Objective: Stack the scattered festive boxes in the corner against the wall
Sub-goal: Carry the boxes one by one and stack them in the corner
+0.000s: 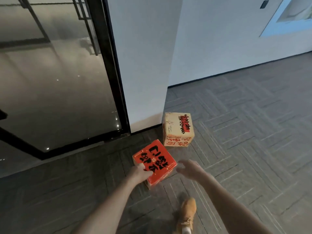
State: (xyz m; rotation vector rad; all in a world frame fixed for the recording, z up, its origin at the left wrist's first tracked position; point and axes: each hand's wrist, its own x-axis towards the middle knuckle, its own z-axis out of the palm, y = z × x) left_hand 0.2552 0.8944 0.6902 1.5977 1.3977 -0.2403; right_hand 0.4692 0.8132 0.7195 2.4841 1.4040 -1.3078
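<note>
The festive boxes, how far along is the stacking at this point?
Early stage. Possibly done: the cream box already sits on the carpet by the white wall's corner. In hand: the left hand grips the near edge of the red box, while the right hand reaches in beside it, open and not touching. Left: nothing is stacked yet; the red box has to go onto or against the cream one.

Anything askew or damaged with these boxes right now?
No damage shows. The red box sits skewed to the wall, gripped by the left hand. The cream box stands by the wall corner.
</note>
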